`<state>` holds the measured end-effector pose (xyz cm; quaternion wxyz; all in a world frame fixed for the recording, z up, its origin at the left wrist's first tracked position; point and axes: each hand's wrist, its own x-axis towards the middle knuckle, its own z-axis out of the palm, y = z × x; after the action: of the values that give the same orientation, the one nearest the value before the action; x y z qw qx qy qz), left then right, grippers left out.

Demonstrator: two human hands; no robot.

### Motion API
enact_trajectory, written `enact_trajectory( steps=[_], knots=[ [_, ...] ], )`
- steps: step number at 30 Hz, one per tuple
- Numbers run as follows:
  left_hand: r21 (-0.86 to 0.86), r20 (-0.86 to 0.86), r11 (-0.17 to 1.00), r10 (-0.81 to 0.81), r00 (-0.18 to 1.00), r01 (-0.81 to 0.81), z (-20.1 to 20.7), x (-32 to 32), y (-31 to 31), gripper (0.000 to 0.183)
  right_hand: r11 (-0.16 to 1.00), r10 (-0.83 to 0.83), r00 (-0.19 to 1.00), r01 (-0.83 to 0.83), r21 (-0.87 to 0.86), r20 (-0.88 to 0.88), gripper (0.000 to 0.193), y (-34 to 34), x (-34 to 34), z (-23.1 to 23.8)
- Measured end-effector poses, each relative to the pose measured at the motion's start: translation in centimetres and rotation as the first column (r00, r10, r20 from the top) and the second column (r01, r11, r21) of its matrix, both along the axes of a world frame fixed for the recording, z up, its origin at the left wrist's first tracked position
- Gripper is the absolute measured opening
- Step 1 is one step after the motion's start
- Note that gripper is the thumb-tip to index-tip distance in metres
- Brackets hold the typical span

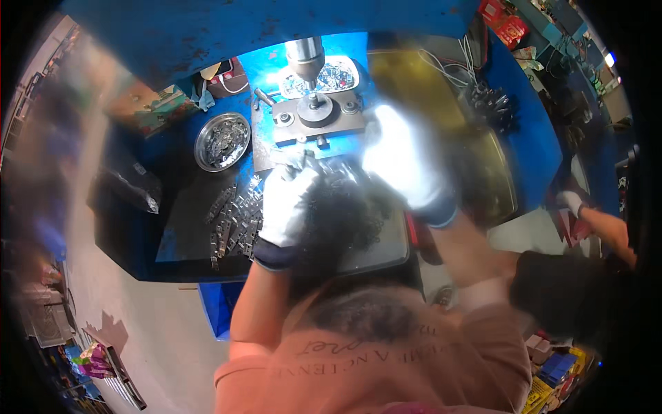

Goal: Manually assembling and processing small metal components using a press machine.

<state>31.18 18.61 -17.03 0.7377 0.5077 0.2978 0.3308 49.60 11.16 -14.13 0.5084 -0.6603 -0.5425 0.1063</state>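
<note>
My left hand (286, 203), in a white glove with a dark cuff, is just in front of the press fixture. Its fingers are curled together at the tips; any small piece between them cannot be made out. My right hand (403, 162), also gloved, is blurred and overlit beside the fixture's right end, its fingers unreadable. The steel fixture (286, 131) carries a round dark die (317, 112) under the press's metal spindle (305, 58). A tray (386, 252) with dark small parts lies below and between my hands. Flat metal strips (231, 221) are heaped left of my left hand.
A round steel bowl (200, 148) of small metal parts stands left of the fixture. Behind it is a white tray (355, 69) of shiny pieces. At right lie a yellowish tray (507, 172) and a black bundle (491, 103). Another person's gloved hand (571, 201) shows far right.
</note>
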Motion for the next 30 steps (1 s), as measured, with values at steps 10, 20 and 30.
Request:
enact_trajectory(
  steps=[10,20,30],
  knots=[
    [0.099,0.164,0.989,0.096,0.982,-0.113,0.4,3.3,7.9,0.024,0.996,0.082,0.721,-0.076,0.04,-0.688,0.016,6.7,-1.5,2.2],
    [0.595,-0.171,0.8,0.039,0.984,0.072,0.0,4.3,12.1,0.018,0.977,0.206,0.428,-0.033,0.212,-0.88,0.012,7.6,-0.9,3.7],
    [0.829,-0.166,0.546,0.034,0.986,0.121,0.2,4.3,12.5,0.016,0.908,0.392,0.605,-0.133,0.398,-0.693,0.01,9.8,0.8,-0.8]
  ],
)
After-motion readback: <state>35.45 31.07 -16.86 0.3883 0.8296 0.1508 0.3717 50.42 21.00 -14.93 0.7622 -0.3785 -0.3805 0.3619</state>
